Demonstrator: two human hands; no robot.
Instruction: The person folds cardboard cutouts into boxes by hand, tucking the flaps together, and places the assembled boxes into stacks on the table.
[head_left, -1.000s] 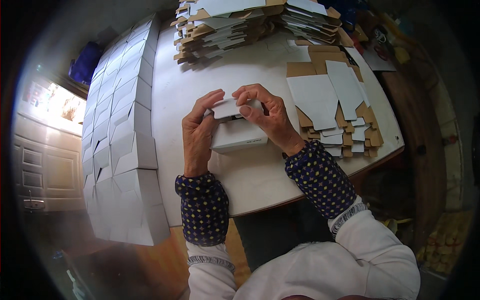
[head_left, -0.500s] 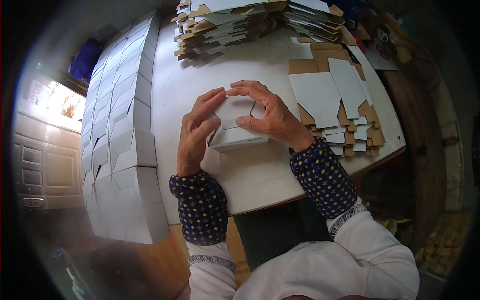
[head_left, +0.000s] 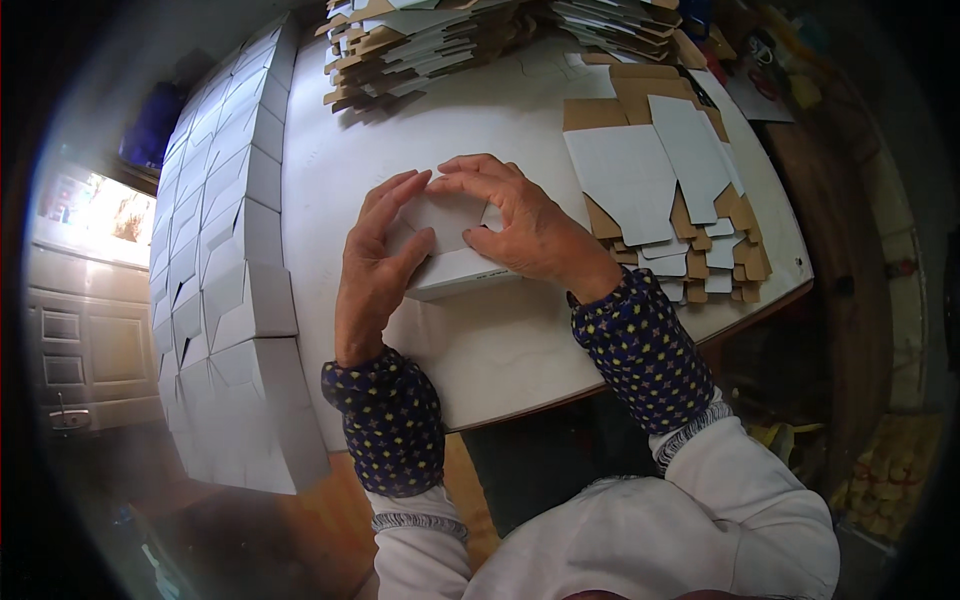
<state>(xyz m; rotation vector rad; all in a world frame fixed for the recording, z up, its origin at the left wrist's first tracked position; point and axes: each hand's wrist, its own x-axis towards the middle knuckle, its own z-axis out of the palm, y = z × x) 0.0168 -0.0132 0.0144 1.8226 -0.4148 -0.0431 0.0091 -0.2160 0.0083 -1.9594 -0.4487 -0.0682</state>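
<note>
While the white box point(head_left: 449, 246) lies near the front edge of the bench point(head_left: 480, 365), the left hand point(head_left: 373, 258) and right hand point(head_left: 540, 232) hold its sides, fingers curved around it; flattened cartons point(head_left: 622, 182) lie toward the right edge.

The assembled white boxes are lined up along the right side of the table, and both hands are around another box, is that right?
Not quite: the head view shows the assembled white boxes lined up along the left side of the table. The rest stands: the left hand and right hand are around another box.
</note>
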